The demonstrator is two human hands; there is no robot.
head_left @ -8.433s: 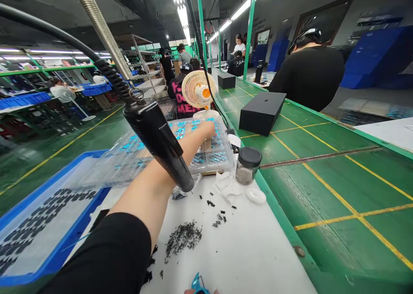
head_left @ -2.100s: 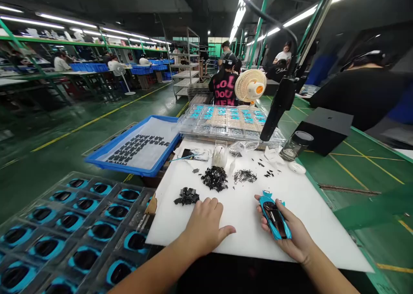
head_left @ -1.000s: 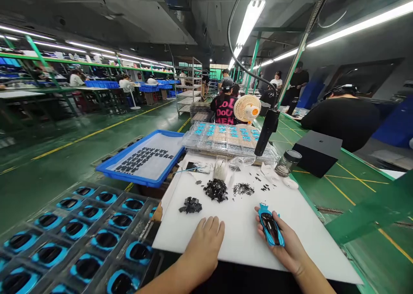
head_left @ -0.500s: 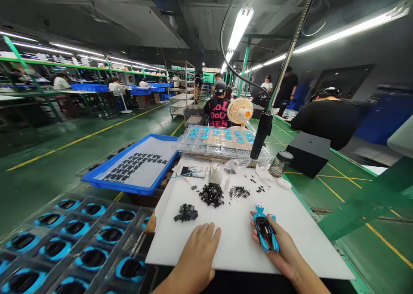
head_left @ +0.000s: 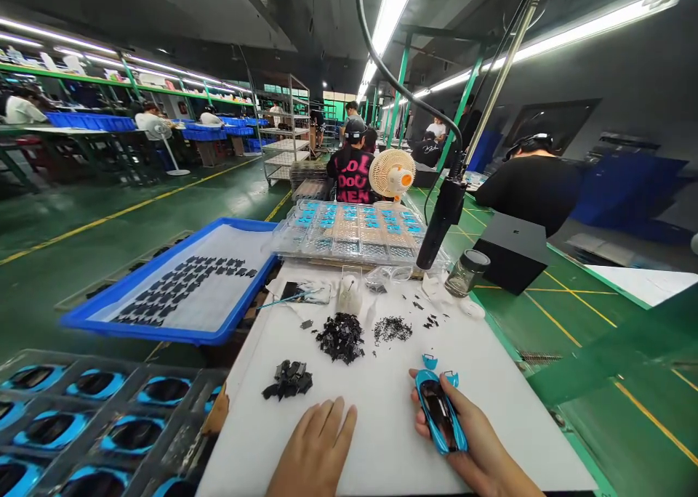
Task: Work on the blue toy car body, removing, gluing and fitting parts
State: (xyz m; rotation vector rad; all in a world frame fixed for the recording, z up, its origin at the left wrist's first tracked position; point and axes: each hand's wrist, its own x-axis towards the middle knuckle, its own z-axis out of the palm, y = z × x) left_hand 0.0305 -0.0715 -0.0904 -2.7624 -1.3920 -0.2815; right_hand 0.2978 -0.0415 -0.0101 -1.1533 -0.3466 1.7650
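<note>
My right hand (head_left: 463, 431) holds a blue toy car body (head_left: 440, 413) with a dark glossy top, fingers wrapped round its sides. Two small blue parts lie on the white board just beyond the car, one (head_left: 430, 361) at its far end and another (head_left: 451, 378) by my fingertips. My left hand (head_left: 321, 442) rests palm down on the white board (head_left: 376, 402), fingers stretched, holding nothing. Near its fingertips sits a small heap of dark flat pieces (head_left: 289, 379). Farther back are a bigger black pile (head_left: 341, 337) and a scatter of tiny black bits (head_left: 392, 329).
A blue tray (head_left: 218, 335) of dark pieces stands at left, above a compartment tray (head_left: 117, 388) of blue car bodies. Behind the board are clear trays (head_left: 349, 246), a glass jar (head_left: 467, 273), a black box (head_left: 510, 253) and a fan (head_left: 392, 174). Other people sit farther off.
The camera view has shifted, so the trays and board appear lower and farther left. My right hand still holds the car; my left hand stays flat on the board.
</note>
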